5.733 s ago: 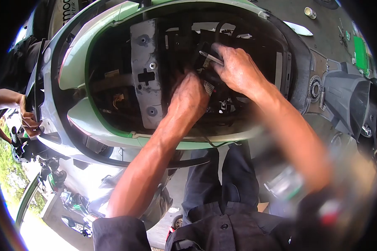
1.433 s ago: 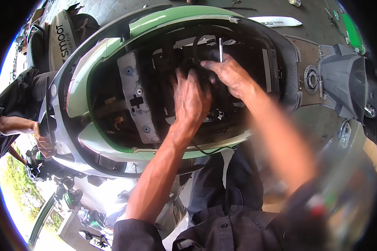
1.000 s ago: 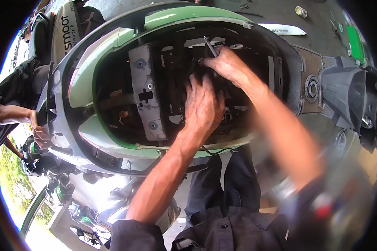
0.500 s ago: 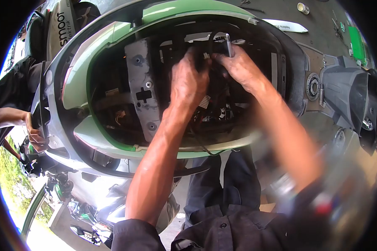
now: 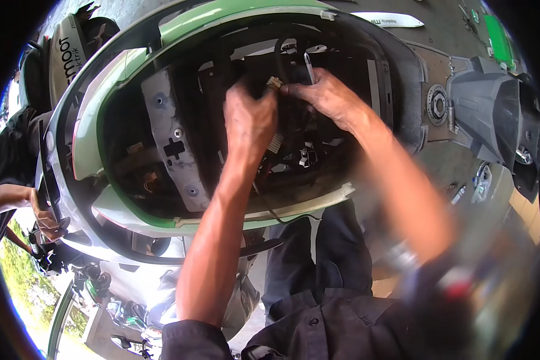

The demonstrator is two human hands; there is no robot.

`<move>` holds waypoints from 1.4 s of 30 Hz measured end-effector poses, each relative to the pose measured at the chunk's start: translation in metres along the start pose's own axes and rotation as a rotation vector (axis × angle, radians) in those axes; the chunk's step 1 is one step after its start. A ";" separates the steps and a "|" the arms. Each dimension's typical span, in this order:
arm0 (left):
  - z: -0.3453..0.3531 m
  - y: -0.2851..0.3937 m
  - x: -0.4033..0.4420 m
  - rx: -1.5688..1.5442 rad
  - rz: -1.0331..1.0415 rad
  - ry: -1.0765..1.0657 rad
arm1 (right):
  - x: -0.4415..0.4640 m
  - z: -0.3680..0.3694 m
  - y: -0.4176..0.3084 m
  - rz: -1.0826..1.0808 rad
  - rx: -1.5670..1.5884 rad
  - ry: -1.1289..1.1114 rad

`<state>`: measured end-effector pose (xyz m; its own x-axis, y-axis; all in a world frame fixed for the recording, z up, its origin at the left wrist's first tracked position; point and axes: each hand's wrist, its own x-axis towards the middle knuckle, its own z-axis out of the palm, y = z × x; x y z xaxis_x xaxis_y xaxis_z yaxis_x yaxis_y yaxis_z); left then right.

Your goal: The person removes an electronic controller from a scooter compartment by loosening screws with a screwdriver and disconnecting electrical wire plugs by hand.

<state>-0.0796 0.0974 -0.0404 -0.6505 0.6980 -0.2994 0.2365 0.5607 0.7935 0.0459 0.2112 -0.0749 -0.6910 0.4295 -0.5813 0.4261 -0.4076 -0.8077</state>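
My left hand (image 5: pixel 249 117) reaches into the open body of a green and grey scooter (image 5: pixel 186 24), closed around a small cream-coloured wire connector (image 5: pixel 274 83). Its fingertips are partly lost in shadow. Close by on the right, my right hand (image 5: pixel 330 99) is closed on a slim silver pen-like tool (image 5: pixel 309 68), which points upward out of the grip. The right thumb and fingertip come up to the connector; whether they press on it I cannot tell. Dark cables and a white plug (image 5: pixel 306 156) lie below the hands inside the cavity.
A grey metal crossbar (image 5: pixel 177 135) spans the cavity on the left. Another person's hand (image 5: pixel 45 219) rests at the scooter's left end. A white panel (image 5: pixel 393 20) and a green part (image 5: pixel 499 42) lie on the floor. A cable (image 5: pixel 282 221) hangs over the near rim.
The scooter has shifted left and slightly up in view. The connector between my hands shows more clearly now, and my right fingertips are nearer to it. Both grips stay closed.
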 end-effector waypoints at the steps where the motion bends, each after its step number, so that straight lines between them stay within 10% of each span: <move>1: -0.003 -0.001 -0.003 0.120 0.087 0.004 | -0.001 0.002 -0.001 0.015 0.017 0.012; 16: 0.003 -0.033 0.058 0.249 0.170 -0.632 | -0.008 -0.001 -0.008 0.156 0.037 0.020; 42: -0.040 0.008 0.021 0.192 0.216 -0.432 | -0.001 -0.013 -0.051 0.369 -0.146 -0.197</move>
<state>-0.1208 0.0985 -0.0193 -0.2243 0.9045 -0.3627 0.4868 0.4264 0.7623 0.0324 0.2418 -0.0348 -0.5695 0.1092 -0.8147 0.7332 -0.3806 -0.5635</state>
